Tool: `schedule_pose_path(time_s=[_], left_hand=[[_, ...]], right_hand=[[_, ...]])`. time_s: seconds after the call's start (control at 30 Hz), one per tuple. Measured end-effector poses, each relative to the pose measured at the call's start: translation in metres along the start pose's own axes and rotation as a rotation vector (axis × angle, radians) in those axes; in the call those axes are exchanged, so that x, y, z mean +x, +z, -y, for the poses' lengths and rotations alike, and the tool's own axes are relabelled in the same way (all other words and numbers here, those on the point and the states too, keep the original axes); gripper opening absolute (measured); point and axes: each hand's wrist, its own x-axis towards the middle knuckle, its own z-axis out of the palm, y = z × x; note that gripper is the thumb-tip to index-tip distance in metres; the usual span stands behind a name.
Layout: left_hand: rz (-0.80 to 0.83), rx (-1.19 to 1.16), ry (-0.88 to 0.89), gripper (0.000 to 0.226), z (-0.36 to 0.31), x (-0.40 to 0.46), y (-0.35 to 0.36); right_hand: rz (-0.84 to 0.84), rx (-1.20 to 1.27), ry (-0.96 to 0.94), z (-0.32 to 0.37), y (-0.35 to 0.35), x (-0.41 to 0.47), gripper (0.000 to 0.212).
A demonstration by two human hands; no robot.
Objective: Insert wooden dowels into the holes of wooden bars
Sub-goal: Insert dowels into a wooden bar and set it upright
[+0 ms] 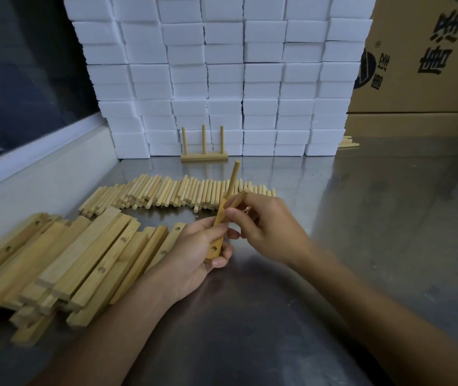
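A brushed-metal table (361, 218) backed by a wall of stacked white foam blocks (222, 73), with cardboard boxes (422, 57) at right and a dark window (22, 68) at left. The left hand (194, 252) grips a wooden bar (218, 235), held nearly upright above the table; the right hand (264, 227) pinches a dowel (233, 176) at the bar's upper end. Loose dowels (180, 193) lie in a row beyond the hands, drilled bars (63, 260) piled at left, and a finished three-dowel piece (204, 156) stands against the blocks. Bare tabletop extends to the right.
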Motion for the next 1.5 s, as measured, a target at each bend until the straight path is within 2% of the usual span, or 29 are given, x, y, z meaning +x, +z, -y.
schedule_pose_path(time_s=[0.2, 0.4, 0.53, 0.7, 1.03, 1.23, 1.5], left_hand=[[0.009, -0.008, 0.0, 0.017, 0.003, 0.002, -0.001], [0.012, -0.002, 0.012, 0.018, 0.003, 0.002, -0.001], [0.01, 0.007, 0.015, 0.022, 0.003, 0.002, 0.0], [0.009, -0.007, 0.007, 0.02, 0.002, 0.002, -0.001], [0.012, 0.011, -0.006, 0.015, 0.002, 0.003, -0.002], [0.046, 0.01, -0.041, 0.014, -0.001, 0.002, -0.003], [0.032, 0.005, -0.038, 0.024, 0.0, 0.0, -0.002]], right_hand=[[-0.016, -0.056, 0.011, 0.003, 0.004, 0.012, 0.022], [-0.177, 0.099, 0.163, 0.001, 0.021, 0.011, 0.027], [-0.296, 0.086, 0.199, -0.001, 0.032, 0.007, 0.032], [-0.273, 0.116, 0.185, 0.0, 0.032, 0.004, 0.027], [-0.122, 0.043, 0.106, -0.001, 0.026, 0.003, 0.017], [-0.056, 0.033, 0.059, -0.002, 0.02, 0.005, 0.017], [-0.255, 0.102, 0.078, -0.004, 0.031, 0.004, 0.023]])
